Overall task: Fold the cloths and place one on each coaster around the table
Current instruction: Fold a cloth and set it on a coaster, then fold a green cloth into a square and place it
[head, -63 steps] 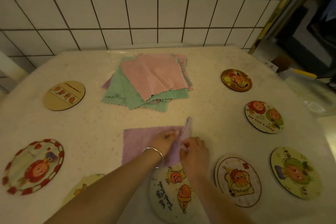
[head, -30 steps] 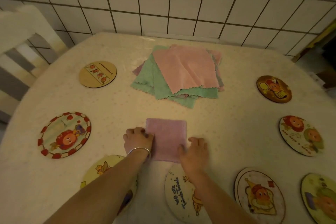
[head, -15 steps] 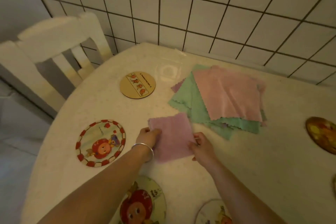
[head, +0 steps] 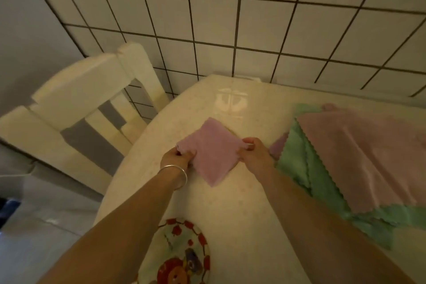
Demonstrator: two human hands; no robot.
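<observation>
White chair point(head: 76, 108) left of surface point(head: 242, 210), tiled wall point(head: 230, 18) behind; pink and green cloth stack point(head: 345, 163) right, red-rimmed coaster point(head: 182, 253) near edge. Folded purple cloth point(head: 211, 150) held just above surface, turned diamond-wise, one corner pointing at wall. Left hand point(head: 176, 159) and right hand point(head: 252, 152) each pinch an opposite corner.

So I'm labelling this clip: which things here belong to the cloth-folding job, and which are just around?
In the job:
folded purple cloth, pinched by left hand and right hand
cloth pile, pink on top
red-rimmed coaster

Just around:
white chair
tiled wall
bracelet on the left wrist
table
</observation>
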